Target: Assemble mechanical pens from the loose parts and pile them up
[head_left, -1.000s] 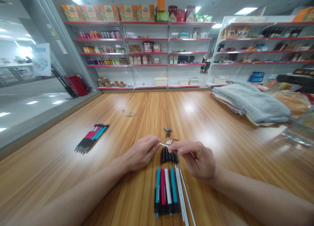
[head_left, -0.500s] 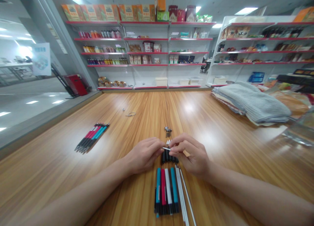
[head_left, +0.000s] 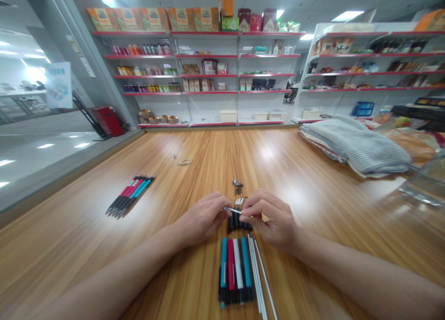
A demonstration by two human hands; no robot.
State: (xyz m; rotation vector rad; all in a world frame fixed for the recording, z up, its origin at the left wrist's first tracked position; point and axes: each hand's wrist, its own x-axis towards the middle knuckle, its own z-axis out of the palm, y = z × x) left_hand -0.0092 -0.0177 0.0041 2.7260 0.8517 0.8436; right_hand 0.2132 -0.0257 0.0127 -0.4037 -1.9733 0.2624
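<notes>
Between my two hands is a thin white stick that looks like a pen refill [head_left: 235, 211]. My left hand [head_left: 206, 218] pinches its left end, where a slightly thicker, pale small part shows. My right hand [head_left: 269, 218] has thumb and forefinger closed round the other end. Just under the fingertips lie short black pen parts [head_left: 239, 221], partly hidden, with small white plugs [head_left: 239, 201] beyond them. Nearer to me is a row of blue, red and white pen barrels [head_left: 237, 266]. White refills [head_left: 257, 273] lie lengthwise to the right of the barrels.
Small metal parts [head_left: 238, 184] lie beyond the hands. Several assembled pens [head_left: 130, 195] rest on the table's left. Folded striped cloth [head_left: 361, 144] and a clear container [head_left: 426, 183] are at the right. Stocked shelves [head_left: 208, 74] stand behind the table [head_left: 271, 153].
My left fingertips have shifted slightly left and up, so the thicker part at the refill's left end now shows. My right hand has hardly moved. The row of barrels is unchanged.
</notes>
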